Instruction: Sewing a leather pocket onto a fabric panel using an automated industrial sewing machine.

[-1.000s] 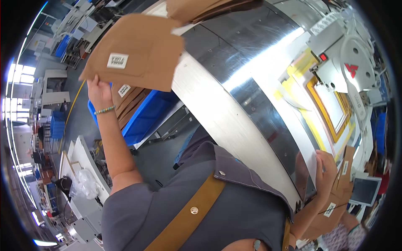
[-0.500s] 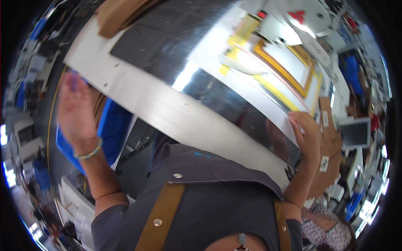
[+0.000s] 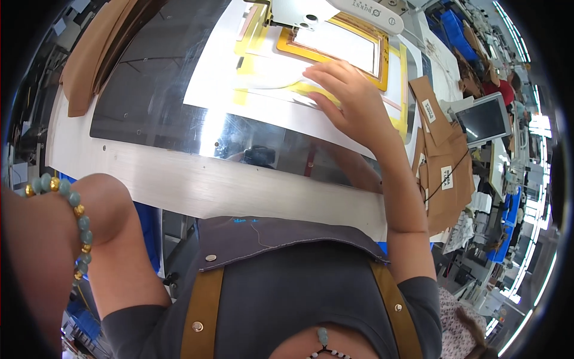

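The yellow template frame (image 3: 335, 51) lies flat on a white sheet (image 3: 239, 90) on the far part of the work table, directly beneath the white sewing machine head (image 3: 326, 12). The right hand (image 3: 350, 99) rests on the near right corner of that frame, fingers spread and flat, palm down, gripping nothing; the fingertips (image 3: 314, 72) press the frame's edge and the white sheet under it. The forearm runs back toward the person along the right side of the table.

The left hand is not visible as such: only the left wrist, wearing a bead bracelet (image 3: 75, 224) of pale green and gold beads, fills the lower left close to the camera, so whether that hand is open or closed cannot be told.

The table surface is a polished metal plate (image 3: 155, 102), reflective, bordered at the near side by a pale brushed edge strip (image 3: 239, 188). A stack of brown cut pieces (image 3: 89, 54) sits at the far left corner, overhanging the plate. More brown pieces with white labels (image 3: 442, 155) lie off the right edge, near a small monitor (image 3: 484, 119).

The plate between the white sheet and the near strip is bare metal. Beyond the right edge, workstations and blue bins (image 3: 454, 27) crowd the room.
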The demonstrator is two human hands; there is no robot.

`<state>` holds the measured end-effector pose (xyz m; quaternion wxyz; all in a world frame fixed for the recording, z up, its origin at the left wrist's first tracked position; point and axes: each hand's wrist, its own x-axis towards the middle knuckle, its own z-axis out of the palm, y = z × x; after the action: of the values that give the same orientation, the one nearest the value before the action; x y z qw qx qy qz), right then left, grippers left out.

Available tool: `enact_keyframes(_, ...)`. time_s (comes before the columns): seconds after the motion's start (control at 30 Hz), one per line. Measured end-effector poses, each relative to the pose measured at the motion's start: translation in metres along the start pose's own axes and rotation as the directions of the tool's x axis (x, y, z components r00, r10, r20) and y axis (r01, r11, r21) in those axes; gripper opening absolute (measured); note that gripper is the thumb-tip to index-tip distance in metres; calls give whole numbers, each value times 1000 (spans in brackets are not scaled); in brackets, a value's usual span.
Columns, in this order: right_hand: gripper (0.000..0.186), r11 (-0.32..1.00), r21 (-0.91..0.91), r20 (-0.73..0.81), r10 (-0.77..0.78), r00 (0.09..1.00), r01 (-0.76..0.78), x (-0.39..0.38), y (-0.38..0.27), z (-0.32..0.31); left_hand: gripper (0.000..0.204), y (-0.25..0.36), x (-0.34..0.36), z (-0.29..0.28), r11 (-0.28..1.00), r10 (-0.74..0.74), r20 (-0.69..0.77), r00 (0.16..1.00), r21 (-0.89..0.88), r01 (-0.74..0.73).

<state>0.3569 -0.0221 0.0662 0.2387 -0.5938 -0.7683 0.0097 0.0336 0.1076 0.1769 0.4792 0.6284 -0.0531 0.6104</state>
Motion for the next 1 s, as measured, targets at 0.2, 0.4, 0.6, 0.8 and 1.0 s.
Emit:
enact_keyframes(0.2,20,997,-18,-123,-73,990,71,32,5,39,29,-61,-19,2,968,160,-266,951,230,-99)
enact_keyframes(0.4,8,963,258,-44,100,994,-85,19,2,6,54,-136,-64,30,714,-420,286,862,690,119)
enact_keyframes(0.6,12,734,504,222,400,889,-456,-29,2,-44,28,-165,-62,19,532,-835,467,291,549,644)
enact_keyframes(0.8,17,912,177,148,347,926,-371,-46,23,-44,14,-176,-70,44,415,-877,441,191,494,764)
enact_keyframes(1.0,15,854,438,63,283,957,-281,-13,17,-6,19,-172,-68,58,453,-876,430,218,583,675)
